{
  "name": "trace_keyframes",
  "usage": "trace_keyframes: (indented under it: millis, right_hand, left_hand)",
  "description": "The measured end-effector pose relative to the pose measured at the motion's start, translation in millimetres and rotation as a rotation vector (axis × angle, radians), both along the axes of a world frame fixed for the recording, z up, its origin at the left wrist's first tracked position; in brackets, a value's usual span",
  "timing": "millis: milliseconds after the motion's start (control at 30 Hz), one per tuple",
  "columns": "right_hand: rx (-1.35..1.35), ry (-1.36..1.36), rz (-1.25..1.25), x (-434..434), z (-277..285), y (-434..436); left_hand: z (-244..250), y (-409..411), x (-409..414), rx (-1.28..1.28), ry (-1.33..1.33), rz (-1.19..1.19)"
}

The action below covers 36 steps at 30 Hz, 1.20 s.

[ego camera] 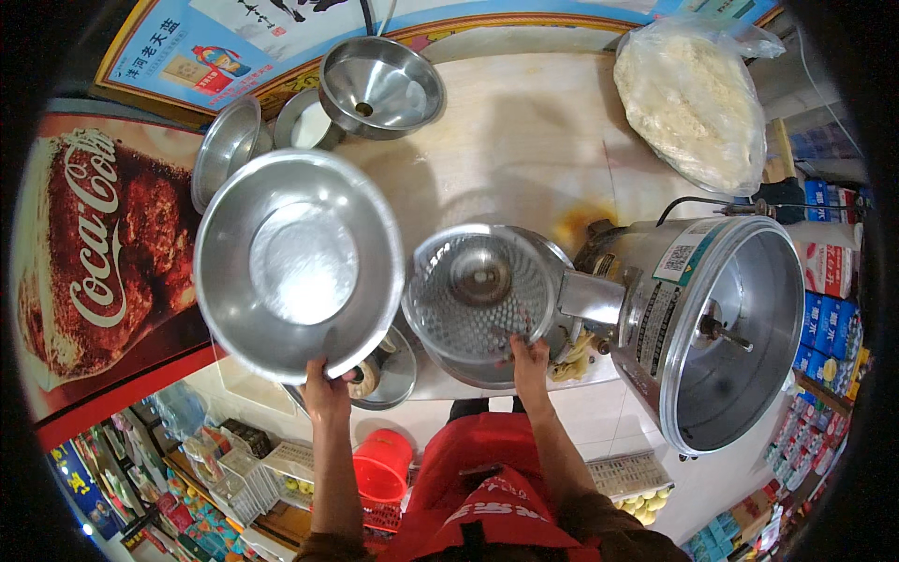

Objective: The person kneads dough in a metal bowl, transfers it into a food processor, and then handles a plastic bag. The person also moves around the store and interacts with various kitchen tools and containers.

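Observation:
My left hand (pixel 327 393) grips the near rim of a wide stainless steel bowl (pixel 228 288), held raised with its inside showing. My right hand (pixel 530 362) holds the near right edge of a round perforated metal disc or shallow strainer (pixel 463 323), above a metal basin (pixel 467 376) on the counter. Right beside it stands a steel drum-shaped machine (pixel 646 302) with a wide round opening and a shaft inside; its metal chute (pixel 593 296) points towards the basin. Some yellowish pulp-like matter (pixel 576 358) lies below the chute.
On the counter (pixel 491 91), a steel funnel (pixel 383 63), a pot of white contents (pixel 309 126) and a perforated bowl (pixel 228 140) stand back left. A filled plastic bag (pixel 688 105) lies back right. A metal lid or dish (pixel 400 379) sits at the near edge. A red bucket (pixel 383 464) stands below.

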State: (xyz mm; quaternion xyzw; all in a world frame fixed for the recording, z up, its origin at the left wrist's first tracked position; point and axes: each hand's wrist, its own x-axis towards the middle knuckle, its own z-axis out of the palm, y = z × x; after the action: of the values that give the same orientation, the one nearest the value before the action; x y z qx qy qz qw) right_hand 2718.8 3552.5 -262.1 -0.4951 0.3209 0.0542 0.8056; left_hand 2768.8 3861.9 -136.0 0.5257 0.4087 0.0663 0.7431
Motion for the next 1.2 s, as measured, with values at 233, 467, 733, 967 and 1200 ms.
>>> trace_keyframes:
  millis: [233, 467, 733, 967, 1200]
  right_hand:
    - [-0.014, 0.097, 0.0, -39, -20, -13]
    - [0.008, 0.131, 0.022, -35, -57, -18]
    - [0.213, 0.002, -0.024, -53, -95, -15]
    - [0.577, 0.463, -0.03, -19, -80, 22]
    - [-0.2, 0.439, 0.128, -20, -110, 17]
  left_hand:
    - [-62, -118, 148, -0.198, 0.139, -0.391]
    - [-119, -194, 257, -0.405, 0.23, -0.618]
    - [-104, -154, 123, 0.652, -0.106, -0.741]
    - [-117, -146, -22, 0.842, -0.025, -0.828]
    - [-19, -187, 43, 0.84, -0.035, -0.855]
